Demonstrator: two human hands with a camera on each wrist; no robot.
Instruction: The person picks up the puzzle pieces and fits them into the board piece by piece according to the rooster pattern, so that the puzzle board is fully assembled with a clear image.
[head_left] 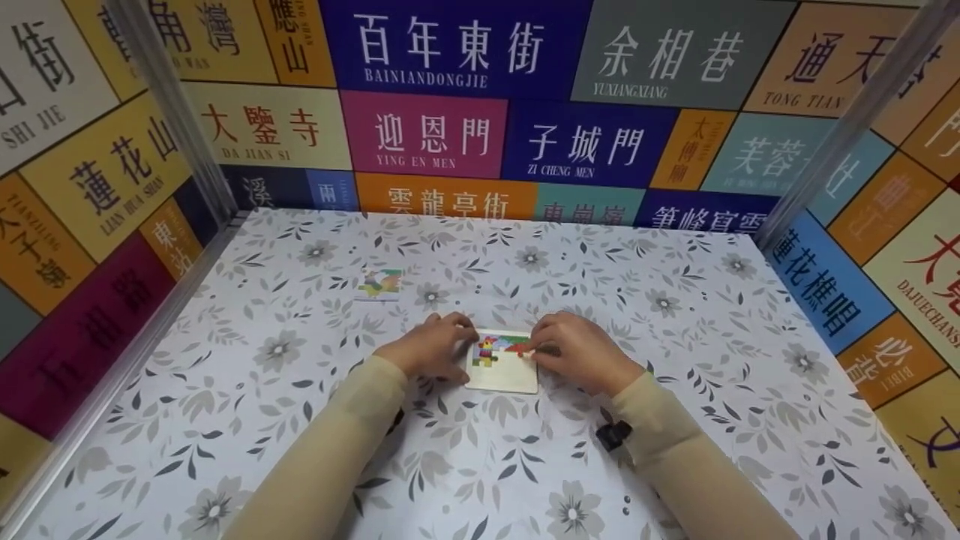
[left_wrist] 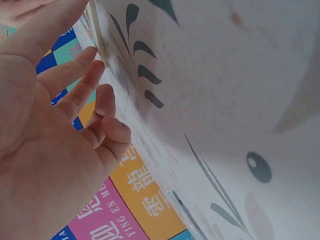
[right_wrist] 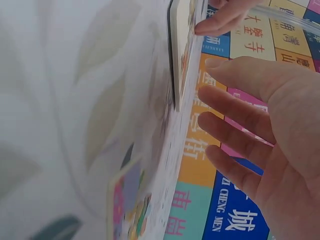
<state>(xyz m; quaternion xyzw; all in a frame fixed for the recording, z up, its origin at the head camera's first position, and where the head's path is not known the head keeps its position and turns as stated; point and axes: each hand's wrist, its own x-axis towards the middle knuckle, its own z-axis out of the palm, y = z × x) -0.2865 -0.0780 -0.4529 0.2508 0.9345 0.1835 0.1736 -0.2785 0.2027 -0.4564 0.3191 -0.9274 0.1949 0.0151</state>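
A small jigsaw board (head_left: 502, 381) lies flat on the tablecloth, pieces fitted along its upper part and bare wood below. My left hand (head_left: 431, 346) holds the board's left side, fingers at the far corner and thumb at the near one. In the left wrist view, fingertips of the left hand (left_wrist: 70, 100) meet the board's edge (left_wrist: 98, 35). My right hand (head_left: 581, 351) is at the board's right edge, beside a red puzzle piece (head_left: 517, 348). In the right wrist view, the right hand's (right_wrist: 270, 125) fingers are spread with nothing between them, near the board (right_wrist: 181, 55).
A colourful picture card (head_left: 380, 285) lies farther back to the left. Low in the right wrist view is a coloured puzzle piece (right_wrist: 125, 195), hidden in the head view. Panels with large lettering (head_left: 427, 135) stand around the flowered tablecloth (head_left: 315, 300).
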